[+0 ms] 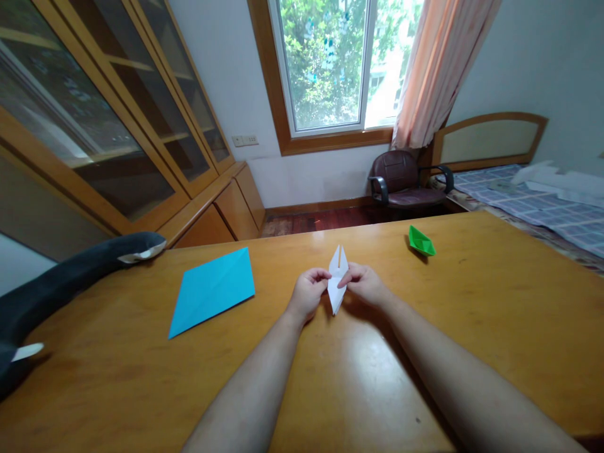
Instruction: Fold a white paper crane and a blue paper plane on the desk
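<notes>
A folded piece of white paper [336, 296] is held between my two hands, just above the middle of the wooden table. It is long and narrow, with two points split apart at its far end and a tapered near end. My left hand [307, 292] pinches its left edge. From the right, my right hand [368, 283] grips it, with a finger lying across its front. Left of my hands lies a blue sheet of paper [214, 286] with crease lines. A small green paper boat [421, 241] rests to the far right.
The wooden table [472, 302] fills the foreground. A dark stuffed toy [70, 277] lies along its left side. Past the far edge are a glass-door cabinet [207, 189], a brown armchair [401, 173] under the window, and a bed [528, 189] at right.
</notes>
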